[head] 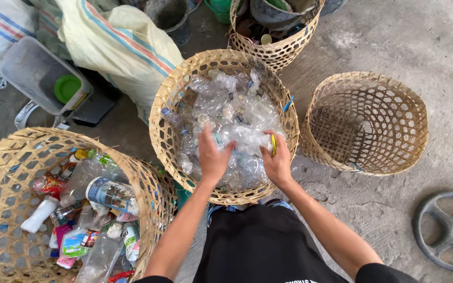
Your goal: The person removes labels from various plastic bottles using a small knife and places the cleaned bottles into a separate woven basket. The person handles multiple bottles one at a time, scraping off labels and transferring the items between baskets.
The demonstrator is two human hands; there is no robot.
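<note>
1. A clear plastic bottle (245,137) lay crosswise between the two hands, its long axis running left to right, just above the heap of crushed clear bottles (221,105) in the middle woven basket (166,112).
2. The left hand (213,157) was curled around the bottle's left end, fingers wrapped over it.
3. The right hand (279,162) was clamped on the right end, where a yellow cap (273,145) showed at the fingertips; this hand was the nearer one to the cap.
4. To the right stood a woven basket with nothing visible inside (368,123), on the concrete floor (394,36), well apart from the hands.
5. At lower left, a larger basket (6,178) held mixed bottles and coloured containers (87,209).
6. A striped sack (121,44) and a plastic tub (38,73) lay beyond.
</note>
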